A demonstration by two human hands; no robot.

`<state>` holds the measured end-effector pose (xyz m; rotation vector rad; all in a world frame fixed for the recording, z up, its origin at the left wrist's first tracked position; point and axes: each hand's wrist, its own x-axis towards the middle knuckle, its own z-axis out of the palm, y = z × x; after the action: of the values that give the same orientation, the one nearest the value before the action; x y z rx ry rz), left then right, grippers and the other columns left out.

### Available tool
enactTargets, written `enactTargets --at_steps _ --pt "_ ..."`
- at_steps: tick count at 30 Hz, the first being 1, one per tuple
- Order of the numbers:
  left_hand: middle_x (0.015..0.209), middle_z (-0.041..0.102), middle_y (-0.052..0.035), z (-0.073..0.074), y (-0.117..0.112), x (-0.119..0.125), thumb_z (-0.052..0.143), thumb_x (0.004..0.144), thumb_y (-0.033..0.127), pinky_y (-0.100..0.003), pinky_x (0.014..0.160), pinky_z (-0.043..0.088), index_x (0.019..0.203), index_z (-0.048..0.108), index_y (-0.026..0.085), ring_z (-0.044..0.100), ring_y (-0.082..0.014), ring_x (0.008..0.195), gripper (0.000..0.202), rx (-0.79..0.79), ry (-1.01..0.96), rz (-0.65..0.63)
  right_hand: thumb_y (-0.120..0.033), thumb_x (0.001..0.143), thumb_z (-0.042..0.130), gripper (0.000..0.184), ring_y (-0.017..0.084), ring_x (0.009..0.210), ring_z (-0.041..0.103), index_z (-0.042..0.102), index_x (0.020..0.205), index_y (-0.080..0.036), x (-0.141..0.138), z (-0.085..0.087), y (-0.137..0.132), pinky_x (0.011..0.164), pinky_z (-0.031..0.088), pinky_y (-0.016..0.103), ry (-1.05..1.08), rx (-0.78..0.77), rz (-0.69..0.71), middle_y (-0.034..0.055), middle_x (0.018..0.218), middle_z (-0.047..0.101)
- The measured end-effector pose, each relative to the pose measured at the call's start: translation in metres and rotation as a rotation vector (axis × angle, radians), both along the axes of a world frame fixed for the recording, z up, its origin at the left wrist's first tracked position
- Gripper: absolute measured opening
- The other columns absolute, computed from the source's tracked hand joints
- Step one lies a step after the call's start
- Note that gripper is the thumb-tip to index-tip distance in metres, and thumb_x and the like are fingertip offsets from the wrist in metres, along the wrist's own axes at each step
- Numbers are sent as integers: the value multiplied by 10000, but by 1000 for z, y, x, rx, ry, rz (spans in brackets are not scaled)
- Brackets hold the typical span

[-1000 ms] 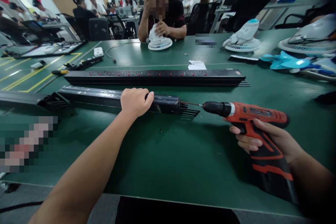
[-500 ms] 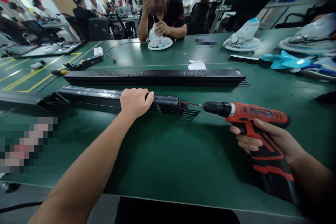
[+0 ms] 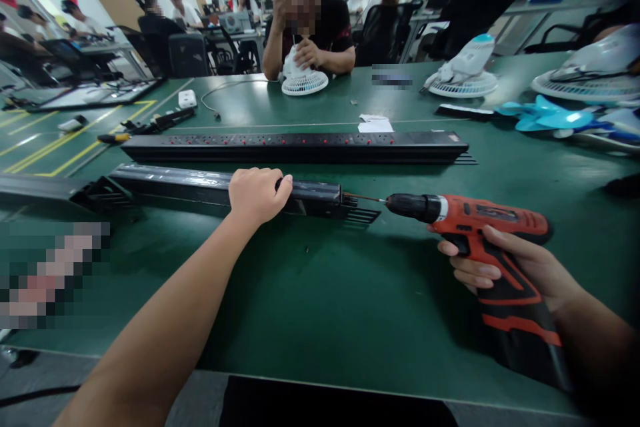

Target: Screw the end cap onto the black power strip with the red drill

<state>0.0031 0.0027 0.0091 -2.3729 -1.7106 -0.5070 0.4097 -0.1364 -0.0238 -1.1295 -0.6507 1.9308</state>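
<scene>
Green table point(image 3: 350, 327): basically nothing on your side shifts compared with a second ago; only the co-worker point(image 3: 335, 30) across from you moves a touch, and that's separate from your work; so I'd read it as you holding one step steady, with no headway I can make out
Far bar point(image 3: 295, 153): lies roughly parallel behind the one you're on; dark, with a row of red dots along its top; you aren't touching it
Near bar point(image 3: 200, 184): your actual workpiece, lying crosswise on the table in front of you; black, kinda glossy on top, with pale streaks that could be scuffs or just glare
Drill point(image 3: 470, 220): orange and black, pointed left at the near bar's right end; can't tell if it's spinning
Left hand point(image 3: 260, 195): clamped over the top of the near bar, knuckles up; looks like you're steadying it
Right hand point(image 3: 543, 270): wrapped round the drill's handle, well apart from your left
Slats point(image 3: 365, 215): thin, dark, sticking out low at the near bar's right end
Bit point(image 3: 367, 198): skinny, rusty brown; reaches that same end; tip's too small to read
Dark speck point(image 3: 307, 250): loose on the table; no clue what it is
</scene>
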Motion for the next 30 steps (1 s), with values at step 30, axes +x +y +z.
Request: enactTargets --at_steps 30 --pt "722 697 -75 -2 1 0 357 1041 480 -401 734 349 692 607 220 596 -245 719 503 5 1 6 -540 798 882 389 154 529 311 709 924 -216 2 -2 -1 458 409 284 11 -11 41 -53 557 375"
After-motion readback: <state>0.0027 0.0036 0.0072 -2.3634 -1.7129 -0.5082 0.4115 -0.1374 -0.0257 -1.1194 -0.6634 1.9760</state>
